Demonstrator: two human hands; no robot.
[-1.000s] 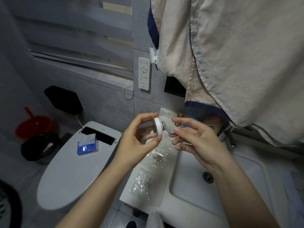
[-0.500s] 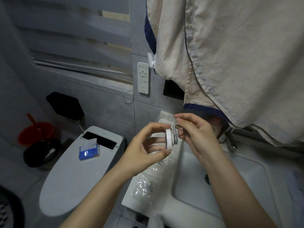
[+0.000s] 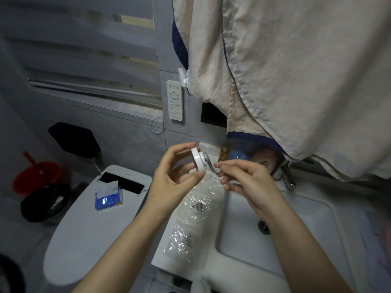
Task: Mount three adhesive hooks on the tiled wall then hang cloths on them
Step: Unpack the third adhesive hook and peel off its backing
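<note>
Left hand [image 3: 169, 182] is pinching the adhesive hook [image 3: 197, 159] by its white disc rim; right hand [image 3: 247, 182] is pinching the grey metal crook, above the sink [image 3: 296, 218] edge. Looks light, rigid, probably slick; holding by rim should be keeping the sticky back untouched. Beyond, hanging cloth [image 3: 296, 81] is crowding the tiled wall [image 3: 131, 132] on the right; bare tile is showing left.

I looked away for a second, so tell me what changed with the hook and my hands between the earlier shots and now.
The left hand has turned the adhesive hook, so its white disc now shows edge-on with the metal hook pointing right. The right hand has shifted to pinch the metal hook's lower end. The plastic bags on the sink edge and the hanging cloth stayed as they were.
</note>
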